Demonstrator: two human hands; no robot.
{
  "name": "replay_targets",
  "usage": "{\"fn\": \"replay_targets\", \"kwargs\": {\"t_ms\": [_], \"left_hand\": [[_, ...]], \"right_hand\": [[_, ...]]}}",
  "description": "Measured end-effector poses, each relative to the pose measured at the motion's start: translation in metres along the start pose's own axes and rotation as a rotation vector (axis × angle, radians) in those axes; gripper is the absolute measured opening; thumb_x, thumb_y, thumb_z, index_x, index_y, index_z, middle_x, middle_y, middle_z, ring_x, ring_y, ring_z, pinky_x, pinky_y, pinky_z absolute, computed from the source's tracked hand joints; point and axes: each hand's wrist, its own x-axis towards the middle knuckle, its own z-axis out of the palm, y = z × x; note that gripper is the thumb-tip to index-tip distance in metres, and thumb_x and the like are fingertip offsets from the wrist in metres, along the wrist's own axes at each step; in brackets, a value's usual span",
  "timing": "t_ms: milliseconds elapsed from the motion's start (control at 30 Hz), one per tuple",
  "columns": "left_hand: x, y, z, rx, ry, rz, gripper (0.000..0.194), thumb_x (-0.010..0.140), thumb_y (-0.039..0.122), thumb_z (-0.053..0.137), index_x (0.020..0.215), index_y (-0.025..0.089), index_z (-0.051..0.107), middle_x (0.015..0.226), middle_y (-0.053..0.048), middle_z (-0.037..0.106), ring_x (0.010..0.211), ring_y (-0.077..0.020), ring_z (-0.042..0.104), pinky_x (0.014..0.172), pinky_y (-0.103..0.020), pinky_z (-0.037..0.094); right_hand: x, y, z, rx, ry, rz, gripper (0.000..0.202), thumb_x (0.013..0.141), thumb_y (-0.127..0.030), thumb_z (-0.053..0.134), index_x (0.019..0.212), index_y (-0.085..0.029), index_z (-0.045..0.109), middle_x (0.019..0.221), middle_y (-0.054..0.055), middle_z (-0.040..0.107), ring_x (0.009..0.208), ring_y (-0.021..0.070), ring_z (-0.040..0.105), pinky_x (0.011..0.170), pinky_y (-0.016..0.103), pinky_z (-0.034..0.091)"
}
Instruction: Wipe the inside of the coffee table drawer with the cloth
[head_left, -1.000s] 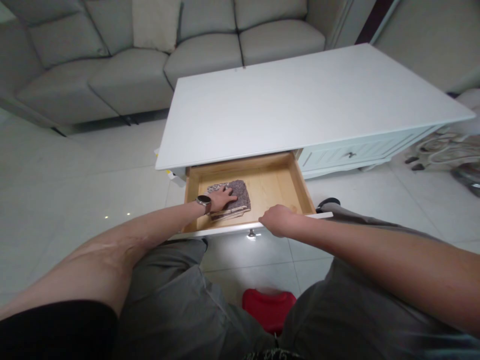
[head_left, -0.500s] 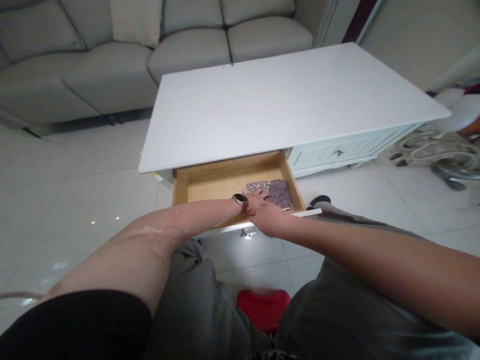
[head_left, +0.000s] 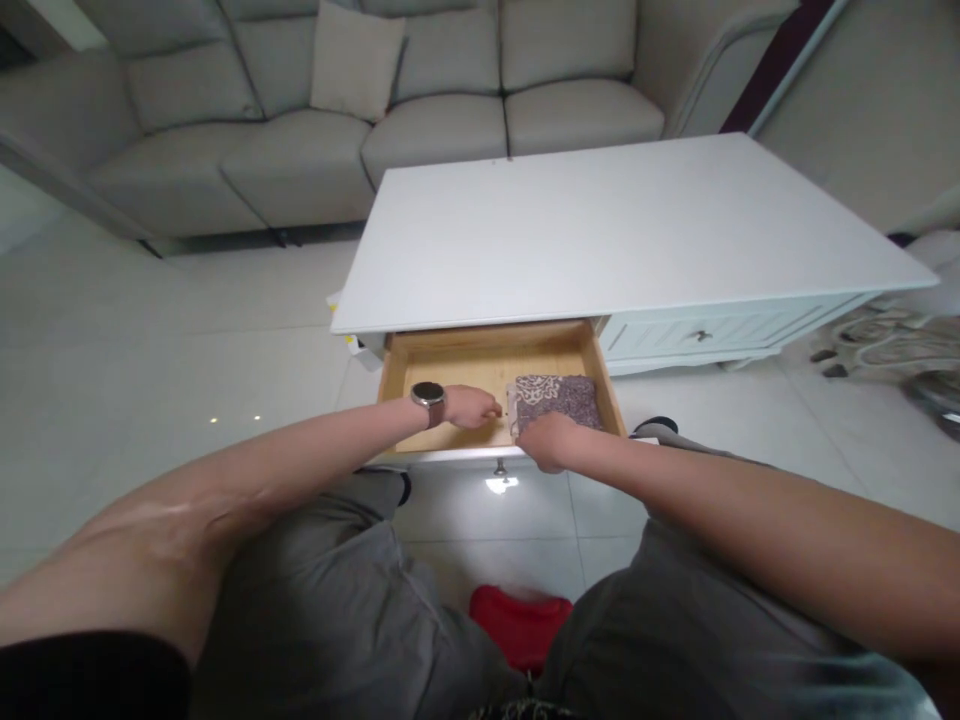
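A folded purple-grey cloth (head_left: 566,398) with a cream pattern lies in the right part of a pulled-out wooden drawer (head_left: 442,355). Inside the drawer, just left of the cloth and apart from it, is my left hand (head_left: 471,407). Its fingers are curled together, and whether anything small is in them cannot be seen. My right hand (head_left: 551,440) reaches over the drawer's front to the near left edge of the cloth and touches it there. The fingers of that hand point down and are mostly hidden behind its back.
The drawer belongs to a white coffee table (head_left: 630,230), which has a closed drawer front (head_left: 697,335) on the right. Behind it stands a grey sofa (head_left: 435,140) with a cushion (head_left: 356,60). A red object (head_left: 519,625) is on the floor between my legs.
My left hand has moved left off the cloth, and its spread fingers have curled. My right hand stays at the cloth's near edge, now apart from the left. The head view has shifted.
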Motion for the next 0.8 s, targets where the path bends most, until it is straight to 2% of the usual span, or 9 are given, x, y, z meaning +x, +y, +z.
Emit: {"fn": "replay_targets", "kwargs": {"t_ms": [100, 167, 233, 333, 467, 567, 667, 733, 800], "left_hand": [[-0.049, 0.005, -0.014, 0.003, -0.117, -0.198, 0.035, 0.090, 0.031, 0.053, 0.114, 0.020, 0.076, 0.117, -0.013, 0.076, 0.102, -0.0272, 0.070, 0.088, -0.037, 0.053], [-0.078, 0.018, -0.019, 0.006, -0.138, -0.297, 0.038, 0.090, 0.038, 0.055, 0.116, 0.018, 0.075, 0.119, -0.016, 0.075, 0.104, -0.0292, 0.070, 0.087, -0.038, 0.053], [-0.103, 0.036, -0.019, 0.000, -0.146, -0.331, 0.043, 0.092, 0.041, 0.055, 0.124, 0.018, 0.071, 0.125, -0.017, 0.072, 0.109, -0.0287, 0.069, 0.089, -0.036, 0.053], [-0.127, 0.067, -0.010, -0.023, -0.170, -0.300, 0.050, 0.092, 0.036, 0.056, 0.139, 0.020, 0.059, 0.130, -0.016, 0.070, 0.112, -0.0276, 0.068, 0.090, -0.035, 0.052], [-0.133, 0.093, 0.009, -0.001, -0.050, -0.278, 0.066, 0.095, 0.030, 0.055, 0.156, 0.015, 0.037, 0.144, -0.020, 0.059, 0.117, -0.0321, 0.066, 0.091, -0.040, 0.053], [-0.126, 0.097, 0.024, 0.052, 0.074, -0.304, 0.057, 0.097, 0.013, 0.046, 0.153, 0.010, 0.042, 0.133, -0.022, 0.065, 0.112, -0.0321, 0.068, 0.086, -0.041, 0.055], [-0.118, 0.094, 0.036, 0.053, 0.154, -0.344, 0.053, 0.097, 0.003, 0.039, 0.148, 0.009, 0.049, 0.119, -0.022, 0.070, 0.106, -0.0303, 0.069, 0.080, -0.039, 0.055], [-0.115, 0.092, 0.042, 0.030, 0.173, -0.359, 0.050, 0.097, 0.004, 0.040, 0.146, 0.009, 0.052, 0.116, -0.022, 0.070, 0.104, -0.0303, 0.070, 0.077, -0.039, 0.055], [-0.114, 0.091, 0.046, 0.007, 0.192, -0.379, 0.049, 0.098, 0.005, 0.041, 0.145, 0.010, 0.053, 0.115, -0.022, 0.070, 0.103, -0.0309, 0.070, 0.076, -0.039, 0.055]], "right_hand": [[-0.001, -0.001, -0.004, -0.032, -0.028, -0.009, 0.044, 0.082, -0.011, 0.066, 0.127, -0.006, 0.069, 0.126, 0.024, 0.069, 0.114, 0.0348, 0.068, 0.087, 0.044, 0.058], [-0.003, -0.001, -0.005, -0.043, -0.018, -0.004, 0.044, 0.083, -0.010, 0.065, 0.127, -0.004, 0.068, 0.126, 0.025, 0.069, 0.115, 0.0349, 0.068, 0.087, 0.044, 0.057], [-0.004, -0.002, -0.004, -0.047, -0.004, 0.000, 0.044, 0.083, -0.009, 0.064, 0.127, -0.003, 0.068, 0.127, 0.025, 0.069, 0.115, 0.0354, 0.068, 0.088, 0.044, 0.057], [-0.005, -0.004, 0.000, -0.034, 0.016, 0.006, 0.044, 0.083, -0.008, 0.064, 0.126, -0.004, 0.069, 0.125, 0.025, 0.069, 0.114, 0.0364, 0.068, 0.088, 0.044, 0.057], [-0.001, -0.005, 0.003, -0.039, 0.019, 0.011, 0.045, 0.080, -0.009, 0.066, 0.125, -0.008, 0.071, 0.121, 0.023, 0.072, 0.111, 0.0365, 0.069, 0.086, 0.043, 0.056], [0.005, 0.012, 0.001, 0.032, -0.016, -0.029, 0.040, 0.079, -0.021, 0.070, 0.118, -0.012, 0.075, 0.112, 0.019, 0.075, 0.101, 0.0348, 0.072, 0.082, 0.041, 0.055], [0.018, 0.054, 0.003, 0.263, -0.004, -0.174, 0.034, 0.089, -0.036, 0.061, 0.114, -0.019, 0.078, 0.107, 0.011, 0.076, 0.095, 0.0268, 0.071, 0.084, 0.036, 0.054], [0.030, 0.088, 0.013, 0.310, 0.155, -0.212, 0.041, 0.091, -0.036, 0.059, 0.127, -0.022, 0.073, 0.125, 0.011, 0.071, 0.112, 0.0277, 0.067, 0.098, 0.040, 0.050], [0.042, 0.117, 0.031, 0.218, 0.256, -0.168, 0.060, 0.086, -0.039, 0.068, 0.144, -0.023, 0.061, 0.152, 0.016, 0.052, 0.136, 0.0382, 0.050, 0.111, 0.052, 0.041]]}}
